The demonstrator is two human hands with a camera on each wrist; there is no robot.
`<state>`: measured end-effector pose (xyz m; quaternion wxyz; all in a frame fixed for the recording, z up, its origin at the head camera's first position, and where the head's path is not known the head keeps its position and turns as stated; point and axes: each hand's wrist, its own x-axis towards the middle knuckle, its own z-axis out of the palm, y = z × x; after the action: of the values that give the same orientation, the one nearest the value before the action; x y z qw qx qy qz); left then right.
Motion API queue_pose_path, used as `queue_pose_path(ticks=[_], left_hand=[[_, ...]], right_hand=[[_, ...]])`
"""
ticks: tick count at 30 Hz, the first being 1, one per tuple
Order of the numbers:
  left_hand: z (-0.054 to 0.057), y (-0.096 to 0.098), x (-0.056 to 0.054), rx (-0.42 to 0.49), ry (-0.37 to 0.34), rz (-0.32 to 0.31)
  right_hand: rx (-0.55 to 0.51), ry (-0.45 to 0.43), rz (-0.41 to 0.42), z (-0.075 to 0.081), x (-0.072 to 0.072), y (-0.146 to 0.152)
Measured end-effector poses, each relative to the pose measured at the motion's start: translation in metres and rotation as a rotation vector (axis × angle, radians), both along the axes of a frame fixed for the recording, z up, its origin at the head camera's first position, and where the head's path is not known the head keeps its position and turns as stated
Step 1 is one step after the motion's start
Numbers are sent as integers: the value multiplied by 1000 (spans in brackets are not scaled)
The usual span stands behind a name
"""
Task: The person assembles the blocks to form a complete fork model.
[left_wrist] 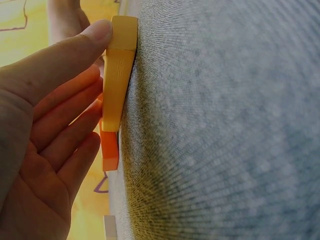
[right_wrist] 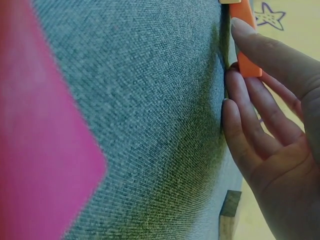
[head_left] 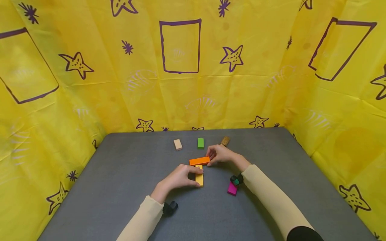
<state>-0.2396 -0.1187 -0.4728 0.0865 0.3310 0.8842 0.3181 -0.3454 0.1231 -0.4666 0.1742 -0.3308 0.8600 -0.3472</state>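
Note:
My left hand [head_left: 181,176] pinches a yellow block [head_left: 199,179] that lies lengthwise on the table. In the left wrist view, the thumb rests at the near end of the yellow block [left_wrist: 119,75], with the other fingers along its far side. Just beyond it an orange block [head_left: 198,161] lies crosswise, its long side by the yellow block's far end, roughly a T shape. At its right end, my right hand [head_left: 222,154] holds the orange block between thumb and fingers. The right wrist view shows the thumb against the orange block [right_wrist: 248,57]; its other end is cut off.
Beige [head_left: 178,144] and green [head_left: 200,143] blocks lie farther back on the grey table [head_left: 135,160]. A brown block [head_left: 225,140] sits behind my right hand. Below the right wrist is a magenta block [head_left: 232,189], partly covered by the wrist camera. Yellow patterned cloth [head_left: 181,100] surrounds the table.

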Motion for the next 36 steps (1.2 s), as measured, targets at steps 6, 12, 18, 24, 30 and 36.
queue_pose_path(ticks=[6, 12, 18, 24, 30, 36], left_hand=[[0, 0, 0, -3, -6, 5], [0, 0, 0, -9, -7, 12], [0, 0, 0, -6, -14, 12], [0, 1, 0, 2, -13, 9], [0, 1, 1, 2, -21, 10], [0, 0, 0, 0, -18, 7]], right_hand=[[24, 17, 0, 0, 1, 1], [44, 20, -4, -1, 1, 1], [60, 32, 0, -1, 1, 2], [55, 35, 18, 0, 1, 2], [60, 40, 38, 0, 2, 2], [62, 40, 36, 0, 1, 2]])
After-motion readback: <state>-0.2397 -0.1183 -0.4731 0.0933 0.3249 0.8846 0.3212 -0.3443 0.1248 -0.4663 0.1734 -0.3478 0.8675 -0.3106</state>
